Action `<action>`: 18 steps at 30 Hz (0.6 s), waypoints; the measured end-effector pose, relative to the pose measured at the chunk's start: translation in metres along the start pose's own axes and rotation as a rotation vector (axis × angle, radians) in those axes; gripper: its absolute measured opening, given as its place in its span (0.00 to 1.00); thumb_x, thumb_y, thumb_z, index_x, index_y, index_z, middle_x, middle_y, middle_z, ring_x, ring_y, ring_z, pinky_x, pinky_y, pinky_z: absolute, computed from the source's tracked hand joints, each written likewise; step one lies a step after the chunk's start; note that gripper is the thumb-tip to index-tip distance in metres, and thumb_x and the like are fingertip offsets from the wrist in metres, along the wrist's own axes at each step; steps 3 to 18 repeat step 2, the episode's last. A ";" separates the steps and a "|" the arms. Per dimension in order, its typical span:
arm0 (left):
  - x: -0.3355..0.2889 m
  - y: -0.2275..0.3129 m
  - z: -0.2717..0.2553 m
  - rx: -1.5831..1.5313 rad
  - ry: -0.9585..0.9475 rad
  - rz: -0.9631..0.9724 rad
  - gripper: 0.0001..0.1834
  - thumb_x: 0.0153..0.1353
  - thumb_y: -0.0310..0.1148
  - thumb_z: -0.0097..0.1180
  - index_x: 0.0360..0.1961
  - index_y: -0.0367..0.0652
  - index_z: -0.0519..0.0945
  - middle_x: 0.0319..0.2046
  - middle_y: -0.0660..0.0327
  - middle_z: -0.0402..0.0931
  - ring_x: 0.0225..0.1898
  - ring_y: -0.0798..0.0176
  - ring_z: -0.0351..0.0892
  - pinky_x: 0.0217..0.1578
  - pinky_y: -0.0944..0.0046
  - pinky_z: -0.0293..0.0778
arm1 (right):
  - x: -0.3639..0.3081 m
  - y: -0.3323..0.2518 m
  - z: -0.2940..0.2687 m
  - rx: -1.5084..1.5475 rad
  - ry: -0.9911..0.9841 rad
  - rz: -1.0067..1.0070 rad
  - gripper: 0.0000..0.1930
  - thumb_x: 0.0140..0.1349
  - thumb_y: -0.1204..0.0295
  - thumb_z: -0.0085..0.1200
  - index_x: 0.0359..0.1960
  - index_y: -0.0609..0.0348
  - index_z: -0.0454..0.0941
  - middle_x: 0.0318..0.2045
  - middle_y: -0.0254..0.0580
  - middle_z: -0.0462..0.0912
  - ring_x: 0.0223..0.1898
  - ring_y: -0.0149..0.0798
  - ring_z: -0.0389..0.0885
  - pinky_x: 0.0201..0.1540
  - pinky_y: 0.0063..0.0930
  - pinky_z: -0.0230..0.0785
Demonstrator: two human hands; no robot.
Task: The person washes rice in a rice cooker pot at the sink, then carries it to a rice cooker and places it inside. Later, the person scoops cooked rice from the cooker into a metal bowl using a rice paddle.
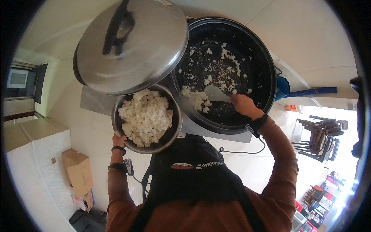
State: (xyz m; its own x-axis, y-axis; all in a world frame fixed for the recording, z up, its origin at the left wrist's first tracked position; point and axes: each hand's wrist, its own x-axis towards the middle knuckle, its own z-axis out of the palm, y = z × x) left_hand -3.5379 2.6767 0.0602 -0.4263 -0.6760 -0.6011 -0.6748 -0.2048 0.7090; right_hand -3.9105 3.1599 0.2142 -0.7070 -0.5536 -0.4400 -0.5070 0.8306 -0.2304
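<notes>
My right hand (246,106) is closed round the handle of a pale rice paddle (216,93), whose blade lies inside a wide black pot (266,73). Beside the blade is a small heap of cooked rice (196,99); loose grains are scattered over the pot's bottom. A metal bowl (178,123) piled with white rice (146,118) stands close against the pot's left side. At its lower left rim, my left hand (119,141) grips the bowl, with part of the fingers hidden under it.
A large metal lid (154,42) with a black handle sits left of the pot, over another round vessel. A grey surface (94,101) shows under the bowl. Blue cloth (283,87) hangs at the pot's right. Cardboard boxes (79,174) and stacked chairs (319,137) stand farther off.
</notes>
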 end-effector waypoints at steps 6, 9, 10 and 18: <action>0.006 -0.006 -0.002 0.033 0.002 -0.009 0.21 0.42 0.19 0.52 0.41 0.39 0.76 0.27 0.57 0.78 0.21 0.59 0.76 0.19 0.59 0.72 | 0.018 -0.008 0.003 0.054 -0.109 -0.082 0.13 0.59 0.67 0.49 0.44 0.53 0.79 0.35 0.52 0.82 0.41 0.48 0.81 0.42 0.42 0.71; 0.006 -0.006 -0.002 0.033 0.002 -0.009 0.21 0.42 0.19 0.52 0.41 0.39 0.76 0.27 0.57 0.78 0.21 0.59 0.76 0.19 0.59 0.72 | 0.018 -0.008 0.003 0.054 -0.109 -0.082 0.13 0.59 0.67 0.49 0.44 0.53 0.79 0.35 0.52 0.82 0.41 0.48 0.81 0.42 0.42 0.71; 0.006 -0.006 -0.002 0.033 0.002 -0.009 0.21 0.42 0.19 0.52 0.41 0.39 0.76 0.27 0.57 0.78 0.21 0.59 0.76 0.19 0.59 0.72 | 0.018 -0.008 0.003 0.054 -0.109 -0.082 0.13 0.59 0.67 0.49 0.44 0.53 0.79 0.35 0.52 0.82 0.41 0.48 0.81 0.42 0.42 0.71; 0.006 -0.006 -0.002 0.033 0.002 -0.009 0.21 0.42 0.19 0.52 0.41 0.39 0.76 0.27 0.57 0.78 0.21 0.59 0.76 0.19 0.59 0.72 | 0.018 -0.008 0.003 0.054 -0.109 -0.082 0.13 0.59 0.67 0.49 0.44 0.53 0.79 0.35 0.52 0.82 0.41 0.48 0.81 0.42 0.42 0.71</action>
